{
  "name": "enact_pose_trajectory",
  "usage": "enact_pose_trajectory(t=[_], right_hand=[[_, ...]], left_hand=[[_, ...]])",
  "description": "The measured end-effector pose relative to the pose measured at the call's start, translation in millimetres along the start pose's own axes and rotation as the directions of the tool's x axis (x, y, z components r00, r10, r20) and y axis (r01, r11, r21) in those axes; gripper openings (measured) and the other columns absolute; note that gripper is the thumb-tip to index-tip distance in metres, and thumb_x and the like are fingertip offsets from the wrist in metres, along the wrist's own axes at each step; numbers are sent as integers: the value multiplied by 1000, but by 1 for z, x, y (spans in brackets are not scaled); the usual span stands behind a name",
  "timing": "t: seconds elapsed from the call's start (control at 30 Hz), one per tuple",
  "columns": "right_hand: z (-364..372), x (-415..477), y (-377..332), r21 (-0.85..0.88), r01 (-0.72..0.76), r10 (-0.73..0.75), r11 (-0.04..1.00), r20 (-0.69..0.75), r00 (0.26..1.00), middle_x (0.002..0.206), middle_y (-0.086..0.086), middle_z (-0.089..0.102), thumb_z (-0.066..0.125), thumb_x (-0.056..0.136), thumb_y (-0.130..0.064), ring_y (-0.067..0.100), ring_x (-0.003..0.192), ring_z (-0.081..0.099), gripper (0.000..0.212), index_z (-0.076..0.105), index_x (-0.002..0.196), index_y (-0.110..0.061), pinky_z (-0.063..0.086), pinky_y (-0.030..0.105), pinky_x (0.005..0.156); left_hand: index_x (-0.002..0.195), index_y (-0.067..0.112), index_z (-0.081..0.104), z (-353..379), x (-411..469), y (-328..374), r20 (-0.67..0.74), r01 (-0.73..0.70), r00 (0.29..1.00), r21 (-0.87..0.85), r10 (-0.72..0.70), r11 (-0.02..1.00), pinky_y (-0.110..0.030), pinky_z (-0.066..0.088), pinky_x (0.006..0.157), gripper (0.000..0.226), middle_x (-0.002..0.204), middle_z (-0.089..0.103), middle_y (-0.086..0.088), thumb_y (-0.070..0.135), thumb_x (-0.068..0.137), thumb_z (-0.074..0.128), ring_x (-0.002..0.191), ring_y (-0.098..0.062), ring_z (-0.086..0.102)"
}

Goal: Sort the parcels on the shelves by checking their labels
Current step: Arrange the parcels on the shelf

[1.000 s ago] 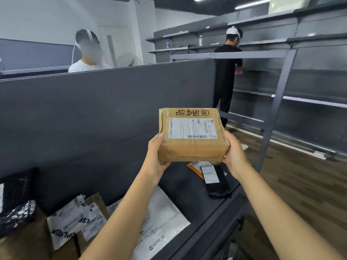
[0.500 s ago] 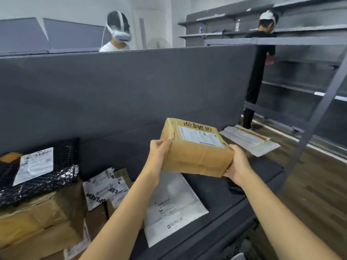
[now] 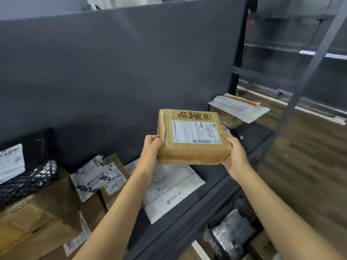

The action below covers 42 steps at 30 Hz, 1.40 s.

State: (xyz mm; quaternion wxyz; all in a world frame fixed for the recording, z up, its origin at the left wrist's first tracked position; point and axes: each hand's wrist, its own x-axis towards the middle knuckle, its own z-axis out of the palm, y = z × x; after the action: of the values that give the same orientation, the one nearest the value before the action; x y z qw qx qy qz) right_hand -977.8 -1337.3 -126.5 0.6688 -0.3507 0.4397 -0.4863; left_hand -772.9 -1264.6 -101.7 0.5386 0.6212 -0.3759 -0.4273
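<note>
- Head view: you hold a flat brown cardboard parcel wrapped in clear tape (image 3: 191,136) in the air above the dark grey metal shelf (image 3: 212,186), its top face tipped toward you.
- Your left hand (image 3: 153,145) clasps the parcel's left edge, thumb on top and fingers curled under; your right hand (image 3: 233,150) cups the lower right corner from beneath. Both hands are closed on the parcel, one at each side, which leaves its face unobstructed.
- A white printed shipping label with a barcode (image 3: 195,131) sits square on the upper face, with black handwritten characters (image 3: 194,115) above it. Held at this tilt, the label is likely being read to decide where the parcel belongs.
- Directly below the parcel a white plastic mailer bag (image 3: 169,192) lies flat on the shelf, well apart from your hands.
- To its left, a white mailer with bold black lettering (image 3: 93,177) leans across small brown boxes (image 3: 110,188).
- At far left, a black bubble-wrap package with a white label (image 3: 32,166) rests on top of a large brown carton (image 3: 37,222).
- At the shelf's far right end, a white padded envelope with an orange strip (image 3: 240,106) lies on another brown box (image 3: 229,119), overhanging its edge.
- A tall dark grey back panel (image 3: 112,72) closes the shelf behind everything.
- Below the shelf edge, silvery wrapped packages (image 3: 232,233) show on a lower level; their detail is blurred.
- A wooden floor (image 3: 304,156) and more grey shelving (image 3: 293,44) lie to your right.
</note>
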Motion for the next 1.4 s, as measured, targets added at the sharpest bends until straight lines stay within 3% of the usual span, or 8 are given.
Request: enact_pose_trajectory(t=[0.17,0.37,0.53,0.73,0.9,1.1,1.2,1.4], right_hand=[[-87,-20,16,22,30,-22,999,-297,955,108,0,70,33,99,-27,17,90,66,34,58,123,-24,49,31,66],[-219,-92,71,85,-28,77,996,-664,744,116,9,65,32,100,-25,20,91,62,36,50,130,-21,47,40,82],[-282,-150,126,149,-154,212,977,-779,590,96,0,67,32,100,-17,10,77,63,32,48,127,-22,46,27,59],[-333,-151,224,247,-313,380,917,-777,502,87,6,61,34,98,-2,12,69,56,24,55,92,-12,48,15,46],[-393,-110,333,250,-451,436,857,-817,376,92,31,68,39,94,11,2,39,57,23,58,105,20,42,11,39],[-444,-82,440,363,-485,542,796,-784,303,114,11,56,45,98,-5,21,90,53,29,49,126,3,46,12,54],[-456,-83,470,356,-576,599,736,-738,310,129,9,57,44,97,-26,27,106,58,38,44,131,-8,48,33,90],[-478,-79,483,327,-608,614,723,-708,349,108,3,54,37,100,-32,21,98,50,20,33,117,-21,38,35,93]], left_hand=[[111,15,47,71,10,-33,267,59,961,55,-72,997,-25,43,79,22,107,59,3,28,93,52,94,-11,56],[108,19,53,188,-15,-120,559,190,785,193,-266,963,-20,45,74,14,113,63,-1,19,95,54,94,-7,61],[114,23,53,250,-57,-197,643,180,645,397,-413,900,-17,43,77,19,112,60,9,15,98,48,101,-6,56],[108,17,55,273,-73,-321,605,134,586,584,-539,800,-16,42,80,21,103,62,5,3,94,50,98,-9,58],[115,17,53,295,-62,-431,513,132,570,714,-643,687,-30,43,85,22,109,61,1,9,95,49,101,-16,57],[124,20,52,329,-46,-542,433,54,581,824,-689,563,-38,50,87,32,115,64,-5,37,98,45,103,-25,61],[114,21,52,340,-45,-575,414,-4,554,869,-722,494,-33,47,78,21,110,63,-1,32,98,44,100,-23,60],[125,15,50,363,-49,-612,376,73,572,862,-730,501,-31,42,78,28,115,60,-7,23,101,38,97,-21,54]])
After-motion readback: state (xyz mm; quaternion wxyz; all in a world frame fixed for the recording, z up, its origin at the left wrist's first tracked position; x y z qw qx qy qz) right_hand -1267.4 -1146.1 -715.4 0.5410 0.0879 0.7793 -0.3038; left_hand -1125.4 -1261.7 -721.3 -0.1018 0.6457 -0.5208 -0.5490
